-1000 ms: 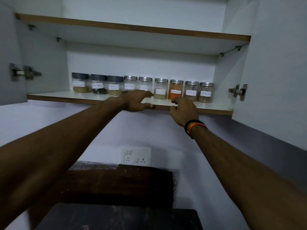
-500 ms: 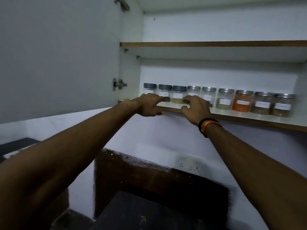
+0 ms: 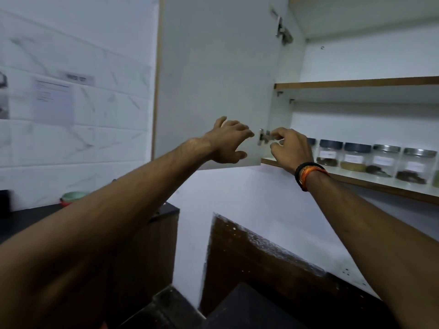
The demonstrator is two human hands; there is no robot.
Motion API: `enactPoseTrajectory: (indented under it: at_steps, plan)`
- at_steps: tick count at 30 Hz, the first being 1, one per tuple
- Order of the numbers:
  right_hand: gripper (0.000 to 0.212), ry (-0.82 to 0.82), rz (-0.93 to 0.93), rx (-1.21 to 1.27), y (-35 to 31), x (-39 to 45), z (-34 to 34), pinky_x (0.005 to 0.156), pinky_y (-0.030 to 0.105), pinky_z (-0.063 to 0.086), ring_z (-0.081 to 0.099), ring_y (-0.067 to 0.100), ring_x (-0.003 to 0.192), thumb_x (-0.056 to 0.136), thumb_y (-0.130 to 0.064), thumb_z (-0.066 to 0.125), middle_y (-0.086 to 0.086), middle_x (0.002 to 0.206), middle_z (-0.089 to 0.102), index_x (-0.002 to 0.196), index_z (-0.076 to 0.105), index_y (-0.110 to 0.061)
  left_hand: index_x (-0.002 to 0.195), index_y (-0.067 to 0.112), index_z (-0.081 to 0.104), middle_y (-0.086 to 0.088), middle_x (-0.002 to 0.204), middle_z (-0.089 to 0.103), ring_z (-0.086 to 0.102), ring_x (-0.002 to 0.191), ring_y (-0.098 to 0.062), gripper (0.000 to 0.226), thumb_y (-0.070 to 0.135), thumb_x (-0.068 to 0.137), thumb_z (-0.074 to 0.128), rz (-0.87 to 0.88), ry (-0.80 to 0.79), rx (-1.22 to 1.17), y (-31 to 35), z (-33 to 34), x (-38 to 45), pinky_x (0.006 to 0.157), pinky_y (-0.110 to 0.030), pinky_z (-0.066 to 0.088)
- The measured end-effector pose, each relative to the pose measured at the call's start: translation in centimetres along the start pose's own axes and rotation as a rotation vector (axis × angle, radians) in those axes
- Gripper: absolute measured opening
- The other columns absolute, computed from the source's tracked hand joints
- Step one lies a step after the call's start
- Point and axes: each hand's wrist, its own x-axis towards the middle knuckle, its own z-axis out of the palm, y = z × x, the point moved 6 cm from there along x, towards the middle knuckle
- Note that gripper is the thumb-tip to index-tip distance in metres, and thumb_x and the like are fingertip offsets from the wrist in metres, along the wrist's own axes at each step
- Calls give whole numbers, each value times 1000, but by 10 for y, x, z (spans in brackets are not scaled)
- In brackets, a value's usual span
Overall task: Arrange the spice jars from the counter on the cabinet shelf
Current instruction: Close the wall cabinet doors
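while jars (image 3: 354, 156) line the shelf (image 3: 389, 184), left hand (image 3: 228, 142) spread on door (image 3: 213, 79), right hand (image 3: 291, 148) loosely curled, empty.

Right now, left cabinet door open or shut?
Open. The cabinet door stands swung out on its hinge, leaving shelf and jars exposed.

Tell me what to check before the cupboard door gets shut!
1. Spice jars standing upright on the shelf: ok.
2. Jars back from the shelf edge: ok.
3. Left hand at the open door, holding nothing: ok.
4. Right hand out of the door's way: not ok, its fingers are right by the hinge.
5. All jars off the counter: cannot tell.
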Motion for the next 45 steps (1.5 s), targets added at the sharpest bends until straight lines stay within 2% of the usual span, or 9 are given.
enactPoseTrajectory:
  at_steps: [7,13,19,22,24,27,37,43,45]
  plan:
    - [45,1,-99,75,-89,14,28,99,40,50,61,24,114,88,-14,56,5,128,64,132,61,-19,147,19,44,-12,166,18,7,154,-34,59,40,94,60,-125,172,166,-61,-36,-66,124,-58,0]
    - [48,0,-171,123,-154,24,43,102,38,48,58,24,119,89,-15,53,5,134,59,137,58,-21,137,13,53,-19,165,15,11,153,-41,54,30,87,63,-303,486,131,-102,-51,-126,122,-55,12]
    - [50,22,-284,105,-206,24,63,106,38,45,54,25,124,93,-17,49,8,141,51,144,51,-17,157,11,22,-16,160,30,39,141,-34,79,27,92,65,-447,468,-459,-142,-24,-150,112,-43,39]
    - [52,82,-314,102,-224,22,69,106,38,45,50,27,127,96,-17,48,10,144,48,147,45,-15,150,16,36,-8,147,51,58,123,-24,65,31,95,66,-520,357,-885,-155,-6,-150,96,-32,52]
    - [53,119,-331,104,-233,21,71,107,39,45,48,27,130,97,-20,49,10,147,44,149,43,-15,139,18,48,-6,136,61,63,115,-20,48,33,96,65,-539,309,-1115,-156,4,-147,96,-37,56]
    - [54,164,-356,91,-243,22,73,109,40,42,43,27,136,98,-28,49,10,153,39,150,40,-16,132,17,52,-7,122,68,68,110,-24,40,31,97,65,-535,304,-1298,-150,11,-145,99,-48,55]
    - [79,381,-372,77,-248,18,56,114,42,36,33,28,145,92,-54,57,14,158,33,154,30,-14,140,26,43,-1,129,65,69,109,-23,45,33,99,60,-381,465,-1224,-109,17,-144,90,-51,59]
    - [82,479,-401,83,-230,3,21,112,39,41,41,24,140,83,-37,68,11,154,41,153,34,-11,148,39,31,38,123,57,63,112,4,55,34,99,57,-233,534,-1235,-69,23,-133,81,-15,56]
    - [82,519,-414,91,-221,-5,5,109,36,44,47,24,135,81,-34,69,11,151,45,152,37,-9,153,39,25,36,127,55,62,115,2,65,37,97,59,-182,519,-1258,-53,24,-126,83,-17,57]
